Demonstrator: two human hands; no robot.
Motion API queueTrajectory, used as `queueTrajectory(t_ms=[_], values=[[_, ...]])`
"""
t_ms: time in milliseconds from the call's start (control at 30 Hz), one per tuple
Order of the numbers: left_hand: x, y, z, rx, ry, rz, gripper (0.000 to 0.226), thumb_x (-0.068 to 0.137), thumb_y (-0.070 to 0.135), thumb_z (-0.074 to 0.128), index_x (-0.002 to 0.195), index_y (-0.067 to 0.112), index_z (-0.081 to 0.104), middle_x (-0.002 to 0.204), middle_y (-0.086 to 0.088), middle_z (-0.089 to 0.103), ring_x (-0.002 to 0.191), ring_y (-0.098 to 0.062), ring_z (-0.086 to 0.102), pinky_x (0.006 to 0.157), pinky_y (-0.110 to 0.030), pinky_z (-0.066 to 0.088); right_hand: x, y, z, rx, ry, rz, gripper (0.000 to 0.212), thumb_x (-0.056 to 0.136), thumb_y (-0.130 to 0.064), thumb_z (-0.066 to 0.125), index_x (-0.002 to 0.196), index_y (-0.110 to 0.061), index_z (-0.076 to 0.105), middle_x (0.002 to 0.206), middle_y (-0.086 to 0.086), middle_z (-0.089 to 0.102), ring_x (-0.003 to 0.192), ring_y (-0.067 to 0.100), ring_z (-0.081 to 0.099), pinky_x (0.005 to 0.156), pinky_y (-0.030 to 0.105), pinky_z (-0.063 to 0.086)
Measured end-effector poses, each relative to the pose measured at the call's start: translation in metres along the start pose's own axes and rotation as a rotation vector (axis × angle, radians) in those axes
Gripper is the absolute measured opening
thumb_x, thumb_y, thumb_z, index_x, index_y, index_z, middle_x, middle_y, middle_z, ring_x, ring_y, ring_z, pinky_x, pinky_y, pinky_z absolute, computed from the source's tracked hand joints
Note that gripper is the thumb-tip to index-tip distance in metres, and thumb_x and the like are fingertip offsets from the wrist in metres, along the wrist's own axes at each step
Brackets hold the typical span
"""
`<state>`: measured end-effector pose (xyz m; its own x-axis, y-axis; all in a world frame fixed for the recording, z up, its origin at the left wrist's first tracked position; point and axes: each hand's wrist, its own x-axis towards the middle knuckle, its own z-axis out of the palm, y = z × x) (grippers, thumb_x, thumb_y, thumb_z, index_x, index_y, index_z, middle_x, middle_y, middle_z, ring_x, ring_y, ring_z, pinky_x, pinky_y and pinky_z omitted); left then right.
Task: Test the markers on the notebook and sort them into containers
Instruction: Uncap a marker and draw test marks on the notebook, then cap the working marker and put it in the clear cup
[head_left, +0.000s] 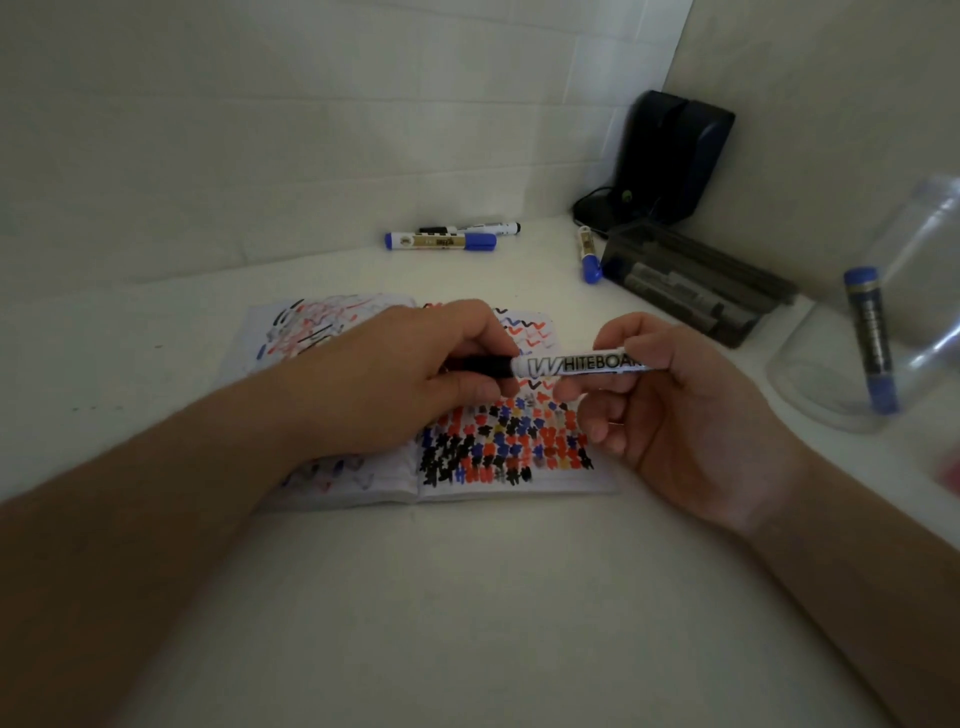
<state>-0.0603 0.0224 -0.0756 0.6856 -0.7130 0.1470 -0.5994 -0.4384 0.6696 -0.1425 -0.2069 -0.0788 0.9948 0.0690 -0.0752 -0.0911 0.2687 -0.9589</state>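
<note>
Your nearest stretch of white table, in front of the open notebook, is bare and gives room to pass. To your right, a clear jar with a blue marker in it blocks the edge. Behind it a dark box and a black device fill the far right corner. Loose markers lie near the back wall; between them and the notebook runs an open strip.
</note>
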Motion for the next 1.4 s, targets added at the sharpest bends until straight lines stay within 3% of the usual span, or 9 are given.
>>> queueTrajectory(t_ms=[100,233,467,733,933,1033,1167,1267,1400], values=[[0.001,0.003,-0.002,-0.085,0.072,0.003,0.02,0.097,0.026,0.065,0.108,0.043,0.062,0.102,0.032,0.073,0.095,0.012,0.068,0.081,-0.005,0.049,-0.002,-0.002,-0.001,-0.058,0.06,-0.04,0.007,0.087,-0.019,0.067,0.081,-0.016,0.067,0.082,0.016,0.072,0.056,0.019,0.055,0.047,0.024,0.043],[-0.002,0.008,-0.008,-0.246,0.159,-0.014,0.028,0.106,0.033,0.04,0.107,0.034,0.068,0.081,0.012,0.076,0.07,-0.004,0.067,0.07,-0.012,0.051,-0.003,-0.002,-0.003,-0.133,0.114,-0.101,0.014,0.084,-0.016,0.073,0.096,-0.017,0.079,0.084,0.014,0.074,0.056,0.017,0.054,0.046,0.021,0.044],[0.003,0.012,0.006,-0.329,0.262,-0.111,0.031,0.11,0.034,0.036,0.094,0.017,0.057,0.056,0.021,0.051,0.05,0.002,0.044,0.05,-0.009,0.038,-0.004,0.009,0.005,-0.356,0.052,-0.245,0.012,0.088,-0.025,0.067,0.098,-0.019,0.068,0.066,0.007,0.062,0.052,0.012,0.052,0.047,0.021,0.041],[0.015,0.015,0.015,-0.338,0.302,-0.119,0.032,0.11,0.036,0.036,0.09,0.017,0.053,0.056,0.016,0.047,0.05,-0.003,0.038,0.052,-0.023,0.035,-0.005,0.013,0.004,-0.364,0.068,-0.26,0.006,0.089,-0.028,0.066,0.093,-0.029,0.07,0.064,0.0,0.06,0.054,0.01,0.051,0.049,0.021,0.041],[0.008,0.018,0.018,-0.095,0.176,0.039,0.017,0.106,0.042,0.038,0.096,0.035,0.049,0.075,0.007,0.058,0.06,-0.003,0.049,0.059,-0.026,0.046,-0.01,-0.013,-0.011,-0.835,0.182,-0.258,0.007,0.094,-0.029,0.07,0.094,-0.031,0.077,0.071,-0.014,0.07,0.063,0.006,0.06,0.06,0.027,0.046],[0.01,0.018,0.02,0.093,0.097,0.105,0.018,0.106,0.036,0.043,0.117,0.05,0.046,0.088,0.011,0.066,0.074,-0.006,0.059,0.067,-0.028,0.053,-0.013,-0.025,-0.025,-0.982,0.316,-0.318,0.013,0.092,-0.027,0.074,0.089,-0.038,0.077,0.083,-0.01,0.074,0.073,0.012,0.065,0.067,0.028,0.05],[0.018,0.009,0.019,0.261,0.041,0.073,0.042,0.106,0.034,0.05,0.142,0.053,0.042,0.127,0.025,0.058,0.113,0.004,0.051,0.104,-0.029,0.045,0.014,-0.042,-0.062,-0.95,0.61,-0.374,0.014,0.098,-0.031,0.063,0.099,-0.039,0.074,0.081,-0.012,0.07,0.068,0.013,0.06,0.06,0.029,0.048],[0.024,0.001,0.021,0.311,0.028,0.074,0.043,0.103,0.04,0.055,0.143,0.051,0.044,0.132,0.021,0.06,0.119,-0.001,0.052,0.108,-0.035,0.046,0.043,-0.058,-0.085,-1.056,0.751,-0.369,0.024,0.101,-0.022,0.052,0.112,-0.031,0.072,0.095,0.002,0.072,0.074,0.015,0.062,0.067,0.03,0.048],[0.026,-0.006,0.024,0.374,0.043,0.105,0.036,0.103,0.044,0.053,0.139,0.048,0.053,0.138,0.021,0.059,0.124,0.0,0.05,0.109,-0.03,0.04,0.074,-0.073,-0.092,-1.469,0.834,-0.201,0.034,0.098,-0.008,0.048,0.125,-0.012,0.067,0.119,0.016,0.067,0.106,0.036,0.063,0.091,0.038,0.051]])
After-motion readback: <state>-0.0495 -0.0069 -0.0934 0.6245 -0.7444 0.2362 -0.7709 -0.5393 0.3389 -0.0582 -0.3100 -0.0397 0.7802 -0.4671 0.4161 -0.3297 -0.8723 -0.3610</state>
